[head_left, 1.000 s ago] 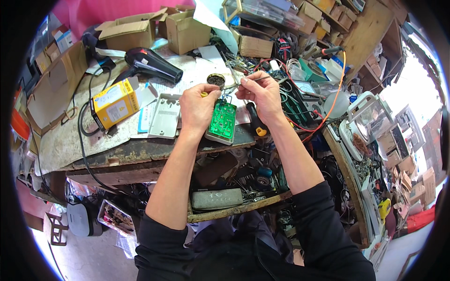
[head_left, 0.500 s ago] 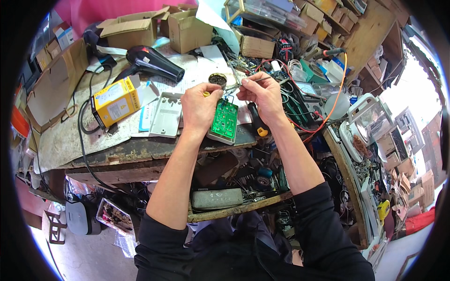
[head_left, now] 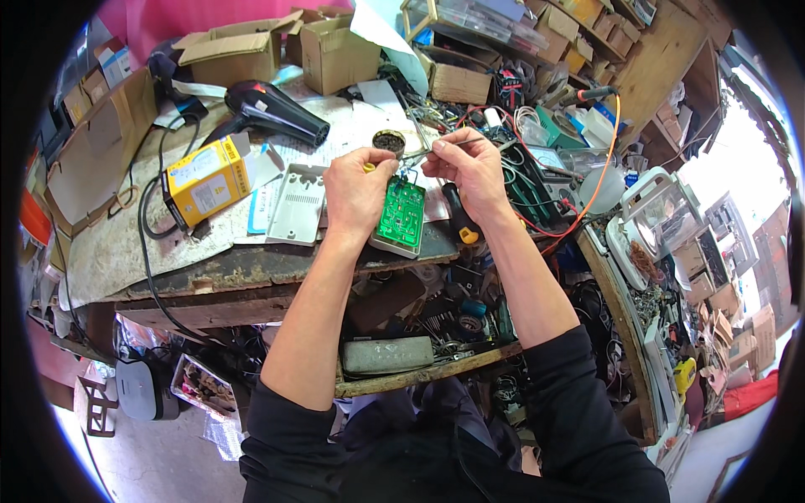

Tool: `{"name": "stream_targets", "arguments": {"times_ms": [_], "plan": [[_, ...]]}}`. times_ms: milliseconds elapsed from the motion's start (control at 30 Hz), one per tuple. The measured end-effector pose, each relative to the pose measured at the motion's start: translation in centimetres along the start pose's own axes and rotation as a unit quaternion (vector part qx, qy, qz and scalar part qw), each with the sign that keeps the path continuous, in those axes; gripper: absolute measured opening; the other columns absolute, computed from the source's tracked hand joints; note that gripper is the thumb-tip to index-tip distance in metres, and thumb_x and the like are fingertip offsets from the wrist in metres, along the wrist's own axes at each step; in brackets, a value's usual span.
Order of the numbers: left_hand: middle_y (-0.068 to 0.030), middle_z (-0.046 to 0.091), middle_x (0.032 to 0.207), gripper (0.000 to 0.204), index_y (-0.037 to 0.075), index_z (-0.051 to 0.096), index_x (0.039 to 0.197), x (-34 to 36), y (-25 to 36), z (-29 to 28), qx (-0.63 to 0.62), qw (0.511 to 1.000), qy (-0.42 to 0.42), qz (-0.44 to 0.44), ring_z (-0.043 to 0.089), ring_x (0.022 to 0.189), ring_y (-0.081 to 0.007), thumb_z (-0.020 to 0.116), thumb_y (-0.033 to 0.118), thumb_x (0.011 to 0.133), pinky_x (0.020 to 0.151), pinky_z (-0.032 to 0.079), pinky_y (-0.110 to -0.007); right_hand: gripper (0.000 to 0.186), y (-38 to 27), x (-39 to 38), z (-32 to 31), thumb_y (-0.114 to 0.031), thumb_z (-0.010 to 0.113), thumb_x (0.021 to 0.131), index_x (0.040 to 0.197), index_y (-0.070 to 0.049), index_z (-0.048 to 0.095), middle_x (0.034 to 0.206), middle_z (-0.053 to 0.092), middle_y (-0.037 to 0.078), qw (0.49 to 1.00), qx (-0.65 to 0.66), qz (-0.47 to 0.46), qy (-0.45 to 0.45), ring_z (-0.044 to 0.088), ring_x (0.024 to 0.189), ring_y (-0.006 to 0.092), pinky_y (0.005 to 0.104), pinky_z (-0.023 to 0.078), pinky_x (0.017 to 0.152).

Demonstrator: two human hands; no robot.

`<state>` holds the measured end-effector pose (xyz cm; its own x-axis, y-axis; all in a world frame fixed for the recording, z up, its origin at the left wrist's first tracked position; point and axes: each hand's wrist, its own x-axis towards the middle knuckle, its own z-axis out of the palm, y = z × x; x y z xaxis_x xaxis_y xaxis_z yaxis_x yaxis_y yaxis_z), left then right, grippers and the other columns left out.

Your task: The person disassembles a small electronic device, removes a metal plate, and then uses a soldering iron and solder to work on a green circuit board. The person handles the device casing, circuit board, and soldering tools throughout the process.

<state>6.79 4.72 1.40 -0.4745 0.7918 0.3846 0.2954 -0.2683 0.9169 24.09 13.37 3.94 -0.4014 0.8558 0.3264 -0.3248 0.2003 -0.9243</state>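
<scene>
On the surface (head_left: 117,251) before us, the yellow box (head_left: 201,180) lies to the left, its contents hidden. Near the front edge rests a hollow grey cover (head_left: 295,205). Our left hand (head_left: 356,191) has its fingers closed on a yellow piece (head_left: 369,168). Behind, a round tin (head_left: 388,141) holds dark stuff. The green board (head_left: 402,211) sits in its case (head_left: 395,248) at the front edge, above a drawer (head_left: 428,381) of tools. Our right hand (head_left: 471,172) pinches a thin rod (head_left: 418,154). Since half a second ago, our hands have barely moved.
</scene>
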Motion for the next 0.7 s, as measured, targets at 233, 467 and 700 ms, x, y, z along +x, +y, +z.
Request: {"name": "stream_targets", "arguments": {"times_ms": [233, 467, 700], "plan": [[-0.0086, 0.077, 0.083, 0.018, 0.000, 0.080, 0.100, 0.08, -0.11, -0.01, -0.009, 1.000, 0.000, -0.003, 0.068, 0.074, -0.0109, 0.078, 0.011, 0.086, 0.070, 0.054, -0.027, 0.014, 0.06, 0.02, 0.02, -0.009, 0.073, 0.095, 0.100, -0.002, 0.062, 0.089, 0.072, 0.011, 1.000, 0.000, -0.006, 0.003, 0.073, 0.073, 0.0185, 0.0326, 0.064, 0.068], [-0.0091, 0.078, 0.084, 0.019, 0.000, 0.080, 0.100, -0.22, 0.17, -0.09, -0.003, 1.000, 0.020, 0.007, 0.069, 0.074, -0.0114, 0.080, 0.012, 0.085, 0.071, 0.055, -0.028, 0.013, -0.08, -0.11, 0.14, -0.008, 0.072, 0.096, 0.100, -0.003, 0.060, 0.087, 0.073, 0.011, 1.000, 0.009, 0.009, 0.011, 0.074, 0.073, 0.0196, 0.0342, 0.064, 0.070], [-0.0096, 0.077, 0.080, 0.019, 0.001, 0.080, 0.098, -0.40, 0.74, -0.12, -0.001, 1.000, 0.021, 0.009, 0.069, 0.071, -0.0129, 0.081, 0.014, 0.085, 0.069, 0.055, -0.029, 0.012, -0.15, -0.09, -0.18, -0.008, 0.072, 0.095, 0.098, -0.003, 0.062, 0.087, 0.072, 0.011, 1.000, 0.016, 0.014, 0.012, 0.074, 0.073, 0.0214, 0.0352, 0.064, 0.071]]}}
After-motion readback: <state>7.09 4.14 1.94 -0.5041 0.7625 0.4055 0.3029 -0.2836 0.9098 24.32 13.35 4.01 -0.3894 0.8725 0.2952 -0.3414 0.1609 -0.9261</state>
